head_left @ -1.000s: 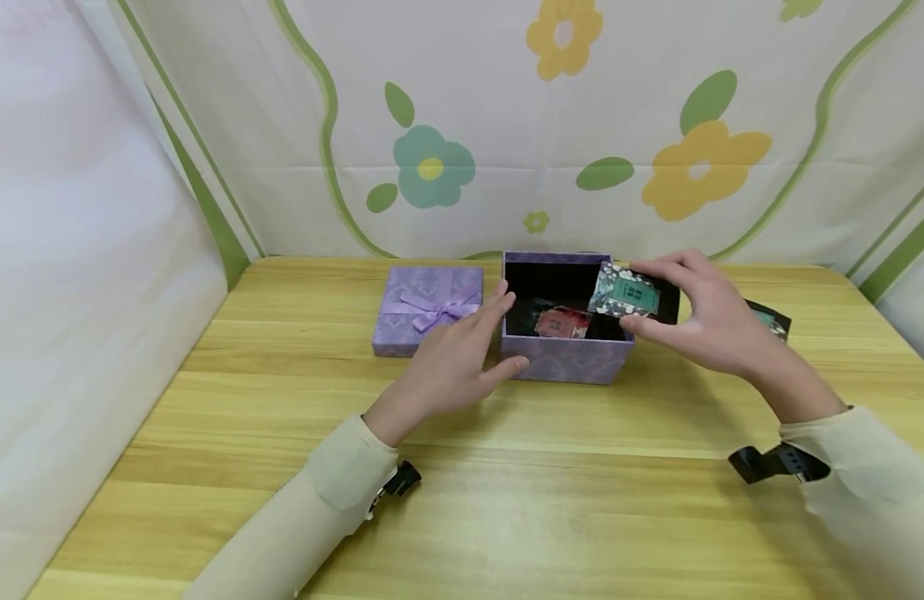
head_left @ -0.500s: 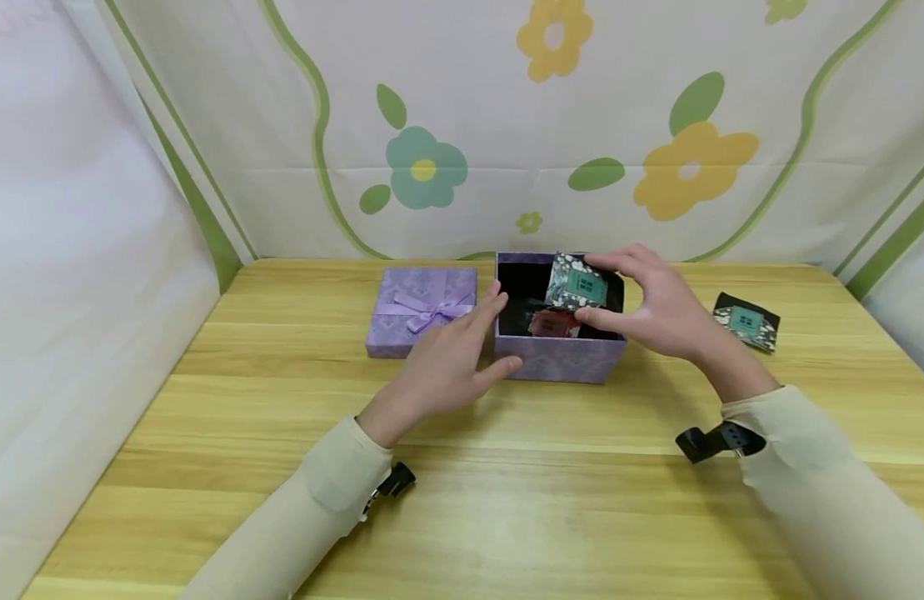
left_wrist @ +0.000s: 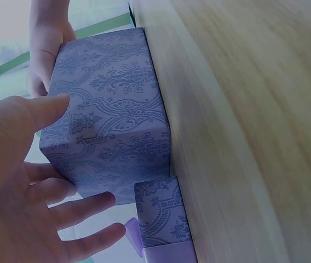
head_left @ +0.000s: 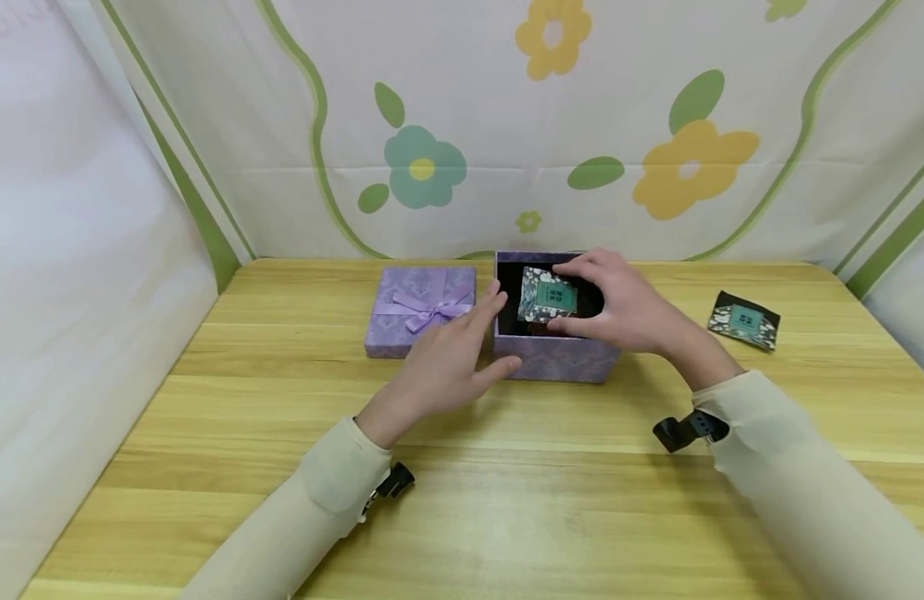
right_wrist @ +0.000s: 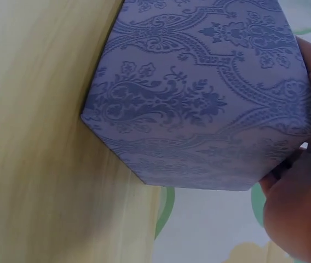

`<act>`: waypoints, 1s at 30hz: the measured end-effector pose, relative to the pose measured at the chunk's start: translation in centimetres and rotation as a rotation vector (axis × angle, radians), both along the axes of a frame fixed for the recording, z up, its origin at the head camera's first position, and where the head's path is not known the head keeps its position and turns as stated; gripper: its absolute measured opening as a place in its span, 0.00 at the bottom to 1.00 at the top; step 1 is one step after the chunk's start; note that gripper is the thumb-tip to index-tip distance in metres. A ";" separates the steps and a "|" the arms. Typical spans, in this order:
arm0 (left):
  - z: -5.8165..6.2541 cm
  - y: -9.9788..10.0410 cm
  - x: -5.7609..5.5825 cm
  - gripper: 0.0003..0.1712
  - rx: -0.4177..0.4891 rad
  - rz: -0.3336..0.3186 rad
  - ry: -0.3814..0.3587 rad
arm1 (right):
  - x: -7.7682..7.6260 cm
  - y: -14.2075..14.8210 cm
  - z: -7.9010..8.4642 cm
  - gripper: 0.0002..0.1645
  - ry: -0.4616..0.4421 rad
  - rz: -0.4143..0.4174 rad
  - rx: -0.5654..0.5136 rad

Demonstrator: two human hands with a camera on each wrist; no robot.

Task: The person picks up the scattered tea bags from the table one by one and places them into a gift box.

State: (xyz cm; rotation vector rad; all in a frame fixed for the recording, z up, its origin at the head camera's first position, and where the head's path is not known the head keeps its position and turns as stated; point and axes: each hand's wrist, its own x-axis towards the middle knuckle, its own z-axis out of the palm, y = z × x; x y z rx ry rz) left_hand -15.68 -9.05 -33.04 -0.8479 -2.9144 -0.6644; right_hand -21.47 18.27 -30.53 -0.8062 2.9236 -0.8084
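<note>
A purple patterned gift box stands uncovered on the table. My right hand reaches over its right side and pinches a black floral sachet with a green label between thumb and fingers, inside the box opening. Below that sachet, only a sliver of a red one shows. Along the box's left side lies my left hand, fingers spread and fairly straight. In the left wrist view, those fingers reach along the patterned box wall. The right wrist view hides the sachet behind the box.
Left of the box lies its purple lid with a ribbon bow. Another green-labelled sachet rests on the wooden table at the right. A floral curtain hangs behind the table.
My right hand has moved left with the sachet, from the box's right rim into its opening. It now covers the red sachet almost fully. My left hand has stayed beside the box.
</note>
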 end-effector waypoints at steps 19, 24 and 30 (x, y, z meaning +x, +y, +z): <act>-0.1 0.1 -0.1 0.49 -0.001 -0.009 0.031 | -0.8 -1.8 0.5 0.43 0.002 0.035 0.293; 0.1 0.1 -0.1 0.50 -0.001 -0.011 0.025 | -0.9 -1.9 0.4 0.42 0.011 0.032 0.302; 0.1 0.1 0.0 0.49 0.005 -0.010 0.022 | -0.9 -1.8 0.3 0.43 -0.003 0.039 0.282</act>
